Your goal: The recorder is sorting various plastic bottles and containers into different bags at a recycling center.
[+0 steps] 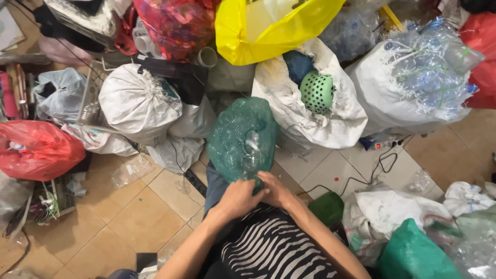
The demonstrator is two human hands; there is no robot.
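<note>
Green bag (243, 137) above both hands' grip

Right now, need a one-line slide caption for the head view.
Both hands, left hand and right hand, grip the mouth of a green bag among white sacks on a tiled floor.

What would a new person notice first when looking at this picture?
Probably the green plastic bag at the centre, whose lower end both the left hand and the right hand grip. Next, the bright yellow bag at the top, above the white sack with a green perforated basket showing in its mouth.
</note>
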